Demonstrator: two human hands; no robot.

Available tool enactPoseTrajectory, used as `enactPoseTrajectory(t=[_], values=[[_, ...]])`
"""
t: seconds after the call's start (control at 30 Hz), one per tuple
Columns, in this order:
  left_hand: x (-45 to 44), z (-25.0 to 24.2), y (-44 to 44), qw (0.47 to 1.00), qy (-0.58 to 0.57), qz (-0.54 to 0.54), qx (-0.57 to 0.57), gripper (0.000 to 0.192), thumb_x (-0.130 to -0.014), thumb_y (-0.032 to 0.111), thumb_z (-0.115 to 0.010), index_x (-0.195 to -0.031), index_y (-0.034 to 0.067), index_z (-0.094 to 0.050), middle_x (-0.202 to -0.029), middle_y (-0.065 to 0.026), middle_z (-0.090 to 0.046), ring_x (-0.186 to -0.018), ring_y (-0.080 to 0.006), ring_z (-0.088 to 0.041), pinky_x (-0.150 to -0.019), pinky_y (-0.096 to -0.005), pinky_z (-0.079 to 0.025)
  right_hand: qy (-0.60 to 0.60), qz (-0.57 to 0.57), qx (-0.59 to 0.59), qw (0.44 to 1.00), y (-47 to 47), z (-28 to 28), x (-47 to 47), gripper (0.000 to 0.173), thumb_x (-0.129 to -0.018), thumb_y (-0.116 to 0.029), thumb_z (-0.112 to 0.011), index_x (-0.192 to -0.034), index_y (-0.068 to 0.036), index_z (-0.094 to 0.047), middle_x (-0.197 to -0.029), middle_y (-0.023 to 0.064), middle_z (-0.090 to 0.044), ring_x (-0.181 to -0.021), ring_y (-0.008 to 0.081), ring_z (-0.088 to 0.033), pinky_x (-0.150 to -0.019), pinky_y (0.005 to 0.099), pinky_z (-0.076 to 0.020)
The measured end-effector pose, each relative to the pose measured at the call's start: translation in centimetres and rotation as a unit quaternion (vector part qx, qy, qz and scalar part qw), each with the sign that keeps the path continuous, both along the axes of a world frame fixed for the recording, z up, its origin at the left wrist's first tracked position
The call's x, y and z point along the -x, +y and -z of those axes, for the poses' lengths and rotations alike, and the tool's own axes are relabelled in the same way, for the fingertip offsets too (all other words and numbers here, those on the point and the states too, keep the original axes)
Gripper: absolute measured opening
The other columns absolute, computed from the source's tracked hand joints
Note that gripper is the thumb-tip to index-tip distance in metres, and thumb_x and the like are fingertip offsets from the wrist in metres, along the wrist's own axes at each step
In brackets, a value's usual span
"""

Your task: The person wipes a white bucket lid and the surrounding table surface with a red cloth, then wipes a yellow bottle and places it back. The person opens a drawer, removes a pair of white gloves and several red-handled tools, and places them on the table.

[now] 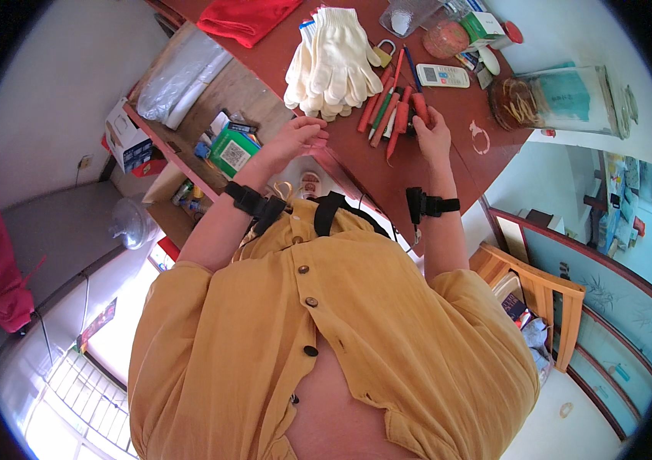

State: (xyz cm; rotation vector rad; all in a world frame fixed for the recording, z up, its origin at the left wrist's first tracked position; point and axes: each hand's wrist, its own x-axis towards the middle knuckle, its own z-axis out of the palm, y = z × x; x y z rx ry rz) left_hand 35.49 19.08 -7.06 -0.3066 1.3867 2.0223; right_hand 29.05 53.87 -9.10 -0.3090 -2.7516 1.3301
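Observation:
My right hand (434, 138) pinches the near end of a short red candle (419, 107) between thumb and fingers, at the right side of a loose pile. Several more red candles (384, 115) lie in that pile, with a green pencil (381, 112) and a dark blue pencil (411, 66) among them. A small dark thing by my right fingertips is partly hidden. My left hand (301, 138) hovers at the table's edge, its fingers loosely bent and nothing seen in them. Just beyond it lies a stack of white knitted gloves (334, 63).
The red-brown table (446, 167) also bears a brass padlock (384, 54), a white remote control (442, 76), a large glass jar (567, 100) on its side and a red cloth (248, 20). Left of it stands an open cardboard box (173, 210); at right, a wooden chair (533, 276).

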Motion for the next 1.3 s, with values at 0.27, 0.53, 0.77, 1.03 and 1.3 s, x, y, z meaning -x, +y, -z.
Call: enactPoseTrajectory(t=[0.27, 0.53, 0.77, 1.03, 1.3], values=[[-1.3, 0.4, -3.4, 0.999, -0.008, -0.025, -0.023, 0.038, -0.104, 0.027, -0.056, -0.133, 0.003, -0.057, -0.12, -0.0106, -0.067, -0.112, -0.0188, -0.064, -0.094, -0.0339, -0.054, 0.026, -0.016, -0.059, 0.998, -0.9, -1.9, -0.6, 0.053, -0.088, -0.025, -0.071, -0.134, 0.0, -0.059, -0.118, 0.0212, -0.07, -0.104, 0.0329, -0.069, -0.093, 0.0403, -0.0526], [-4.0, 4.5, -10.6, 0.983, -0.054, -0.173, -0.012, 0.032, -0.105, 0.024, -0.056, -0.129, 0.004, -0.059, -0.117, -0.0092, -0.068, -0.105, -0.0196, -0.066, -0.092, -0.0356, -0.055, 0.106, -0.021, -0.053, 0.993, -6.1, -7.6, -0.7, 0.035, -0.092, -0.018, -0.066, -0.123, -0.002, -0.066, -0.118, 0.0191, -0.067, -0.109, 0.0354, -0.065, -0.099, 0.0422, -0.0483], [-7.9, 8.2, -16.2, 0.94, -0.11, -0.311, 0.088, 0.036, -0.101, 0.026, -0.059, -0.13, 0.005, -0.059, -0.114, -0.0065, -0.064, -0.102, -0.019, -0.064, -0.089, -0.034, -0.053, 0.063, -0.281, 0.128, 0.949, -18.4, -10.3, -5.8, 0.023, -0.094, -0.006, -0.065, -0.116, -0.003, -0.066, -0.108, 0.0112, -0.066, -0.084, 0.0167, -0.067, -0.076, 0.0301, -0.0554], [-11.2, 9.6, -18.0, 0.918, -0.126, -0.348, 0.145, 0.038, -0.101, 0.025, -0.059, -0.134, 0.006, -0.057, -0.12, -0.0081, -0.064, -0.105, -0.02, -0.065, -0.089, -0.0351, -0.054, -0.111, -0.499, 0.017, 0.859, -28.3, -1.1, -7.0, 0.032, -0.094, -0.021, -0.068, -0.119, -0.002, -0.065, -0.116, 0.0172, -0.067, -0.107, 0.0287, -0.067, -0.088, 0.0387, -0.0547], [-14.6, 9.4, -18.9, 0.918, -0.105, -0.382, 0.039, 0.034, -0.102, 0.022, -0.057, -0.132, 0.004, -0.056, -0.12, -0.0113, -0.067, -0.106, -0.0219, -0.068, -0.091, -0.0347, -0.054, -0.089, -0.515, -0.227, 0.822, -35.2, 6.1, -3.5, 0.04, -0.089, -0.026, -0.07, -0.122, -0.004, -0.063, -0.119, 0.0214, -0.066, -0.106, 0.04, -0.066, -0.091, 0.048, -0.0542]])
